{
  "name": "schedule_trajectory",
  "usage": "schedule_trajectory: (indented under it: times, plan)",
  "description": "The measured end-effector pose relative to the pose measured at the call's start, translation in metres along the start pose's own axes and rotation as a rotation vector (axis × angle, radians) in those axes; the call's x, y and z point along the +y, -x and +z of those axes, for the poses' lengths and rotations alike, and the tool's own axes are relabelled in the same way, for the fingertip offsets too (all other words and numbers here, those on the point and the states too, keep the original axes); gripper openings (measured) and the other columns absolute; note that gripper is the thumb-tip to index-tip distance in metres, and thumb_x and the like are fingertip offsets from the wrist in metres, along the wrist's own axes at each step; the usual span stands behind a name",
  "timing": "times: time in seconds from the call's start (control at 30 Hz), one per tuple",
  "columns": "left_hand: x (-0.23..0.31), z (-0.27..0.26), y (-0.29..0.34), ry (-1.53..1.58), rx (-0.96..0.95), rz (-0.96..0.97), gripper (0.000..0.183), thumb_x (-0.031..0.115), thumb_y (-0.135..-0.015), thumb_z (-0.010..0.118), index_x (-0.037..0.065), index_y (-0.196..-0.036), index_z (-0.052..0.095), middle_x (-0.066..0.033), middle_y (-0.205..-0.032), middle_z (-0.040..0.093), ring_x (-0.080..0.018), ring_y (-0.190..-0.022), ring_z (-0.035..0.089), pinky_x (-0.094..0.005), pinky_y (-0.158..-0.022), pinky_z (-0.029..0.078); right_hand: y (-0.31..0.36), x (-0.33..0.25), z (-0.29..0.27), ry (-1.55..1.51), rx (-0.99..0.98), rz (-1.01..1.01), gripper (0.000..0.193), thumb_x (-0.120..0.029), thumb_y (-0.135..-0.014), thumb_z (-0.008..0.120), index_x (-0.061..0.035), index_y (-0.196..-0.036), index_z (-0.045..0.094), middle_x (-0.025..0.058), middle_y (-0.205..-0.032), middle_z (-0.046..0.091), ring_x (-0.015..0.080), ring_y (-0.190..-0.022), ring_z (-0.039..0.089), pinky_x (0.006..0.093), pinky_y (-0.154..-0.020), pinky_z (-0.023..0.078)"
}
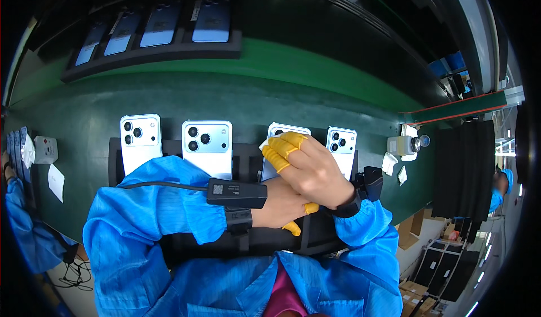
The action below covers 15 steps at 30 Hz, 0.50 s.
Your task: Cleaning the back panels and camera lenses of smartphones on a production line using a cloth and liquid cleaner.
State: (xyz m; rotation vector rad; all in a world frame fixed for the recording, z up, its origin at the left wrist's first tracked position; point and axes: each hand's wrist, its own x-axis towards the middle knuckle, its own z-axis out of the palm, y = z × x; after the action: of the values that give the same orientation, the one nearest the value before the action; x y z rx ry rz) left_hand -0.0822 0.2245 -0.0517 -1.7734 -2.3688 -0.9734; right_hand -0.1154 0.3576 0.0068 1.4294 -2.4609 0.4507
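My right hand [313, 170] lies across my left hand, over the third of four pale phones. Yellow finger covers wrap its curled fingers, and a small white edge shows beside them; what they hold is not clear. My left hand [274, 205] reaches rightward underneath, one yellow-covered digit showing below, while its other fingers are hidden. That third phone [288, 127] shows only its top part behind my fingers. Beside it stand the fourth phone [341, 142], and to the left the second phone [207, 142] and first phone [140, 139], camera sides up on a black tray [242, 162].
A dark rack [214, 49] at the back holds several bluish phones. On the right of the green table [248, 91] are a metal-topped bottle [407, 144] and crumpled white wipes [389, 163]. To the left sit a white box [45, 149] and paper [56, 182]; another person's sleeve [31, 229] shows there.
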Motion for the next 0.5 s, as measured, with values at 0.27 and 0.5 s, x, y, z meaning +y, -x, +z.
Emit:
schedule_trajectory:
  times: [0.27, 0.5]
  plan:
    - [0.0, -0.012, 0.001, -0.047, -0.234, 0.028, 0.04, 0.025, -0.084, 0.063, 0.004, -0.118, 0.061, -0.0107, -0.116, 0.062, -0.0257, -0.115, 0.056, -0.0365, -0.099, 0.043, 0.018, -0.011, -0.03, 0.041, -0.068, 0.206, 0.013, -0.004, -0.06, 0.068, -0.0021, -0.072, 0.068, 0.0084, -0.073, 0.059, 0.0252, -0.075, 0.059, 0.0344, -0.072, 0.053]
    - [0.022, -0.061, 0.038, -0.133, -0.08, 0.1, 0.055, 0.037, -0.081, 0.063, 0.003, -0.124, 0.056, -0.0126, -0.131, 0.055, -0.0256, -0.126, 0.047, -0.0386, -0.113, 0.029, 0.012, -0.016, -0.061, 0.169, -0.028, 0.293, 0.016, 0.002, -0.061, 0.067, 0.0015, -0.077, 0.068, 0.0112, -0.073, 0.058, 0.0287, -0.074, 0.059, 0.0364, -0.066, 0.052]
